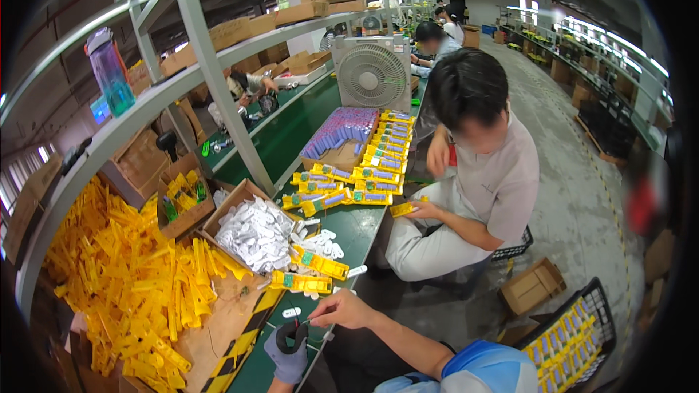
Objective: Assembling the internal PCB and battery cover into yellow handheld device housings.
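Note:
My left hand (286, 355), in a grey glove, grips a small black part (295, 334) low over the green table (357, 229). My bare right hand (341, 311) reaches in from the right, its fingertips pinched on a small thin piece (309, 321) right at the top of the black part. Just beyond my hands lie yellow holders with small circuit boards (300, 282) and loose white pieces (320, 247). An open cardboard box of white parts (255, 233) stands behind them.
A heap of yellow plastic pieces (131, 284) fills the left. A seated co-worker (480, 175) across the aisle holds a yellow piece; rows of yellow and purple parts (364, 153) and a fan (373, 76) lie beyond. A black crate (575, 338) stands at lower right.

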{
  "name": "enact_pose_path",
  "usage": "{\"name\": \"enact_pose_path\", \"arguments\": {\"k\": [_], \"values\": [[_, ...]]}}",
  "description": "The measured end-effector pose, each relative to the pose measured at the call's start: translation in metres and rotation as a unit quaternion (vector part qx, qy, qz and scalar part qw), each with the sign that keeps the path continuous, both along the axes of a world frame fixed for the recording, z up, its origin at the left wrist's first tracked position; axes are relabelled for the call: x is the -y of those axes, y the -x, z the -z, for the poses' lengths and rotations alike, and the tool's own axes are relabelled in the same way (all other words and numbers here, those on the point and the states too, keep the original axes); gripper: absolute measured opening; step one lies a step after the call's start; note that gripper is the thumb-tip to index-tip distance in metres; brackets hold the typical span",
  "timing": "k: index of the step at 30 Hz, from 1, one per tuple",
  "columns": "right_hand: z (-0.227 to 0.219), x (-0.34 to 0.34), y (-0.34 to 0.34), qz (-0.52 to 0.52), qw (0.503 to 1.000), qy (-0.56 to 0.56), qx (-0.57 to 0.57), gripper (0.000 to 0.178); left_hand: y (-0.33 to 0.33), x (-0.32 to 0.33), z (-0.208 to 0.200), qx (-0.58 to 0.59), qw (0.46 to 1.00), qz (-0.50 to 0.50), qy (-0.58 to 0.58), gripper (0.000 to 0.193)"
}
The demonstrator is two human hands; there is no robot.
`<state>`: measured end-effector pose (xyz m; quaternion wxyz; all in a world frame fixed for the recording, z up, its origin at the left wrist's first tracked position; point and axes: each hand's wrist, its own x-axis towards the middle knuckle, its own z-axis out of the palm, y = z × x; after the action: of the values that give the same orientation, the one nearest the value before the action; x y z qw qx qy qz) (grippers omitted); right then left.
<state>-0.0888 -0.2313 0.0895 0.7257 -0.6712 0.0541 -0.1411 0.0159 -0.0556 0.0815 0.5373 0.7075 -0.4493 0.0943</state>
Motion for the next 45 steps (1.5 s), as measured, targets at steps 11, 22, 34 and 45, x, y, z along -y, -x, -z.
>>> {"name": "enact_pose_path", "arguments": {"k": [11, 22, 34, 45], "values": [[0.048, -0.039, -0.006, 0.037, 0.997, -0.073, 0.009, 0.013, -0.007, -0.029, 0.020, -0.082, 0.995, 0.045, -0.037, 0.020], [0.087, -0.040, 0.027, 0.085, 0.994, -0.065, 0.008, 0.012, -0.154, -0.052, 0.025, 0.163, 0.909, -0.358, -0.139, 0.058], [0.073, -0.022, 0.027, 0.058, 0.981, -0.175, 0.053, 0.012, -0.201, -0.082, 0.049, 0.141, 0.830, -0.452, -0.294, 0.053], [0.061, -0.060, 0.023, -0.106, 0.970, -0.046, 0.215, 0.014, 0.056, -0.154, 0.008, -0.009, 0.861, -0.476, 0.178, 0.053]]}}
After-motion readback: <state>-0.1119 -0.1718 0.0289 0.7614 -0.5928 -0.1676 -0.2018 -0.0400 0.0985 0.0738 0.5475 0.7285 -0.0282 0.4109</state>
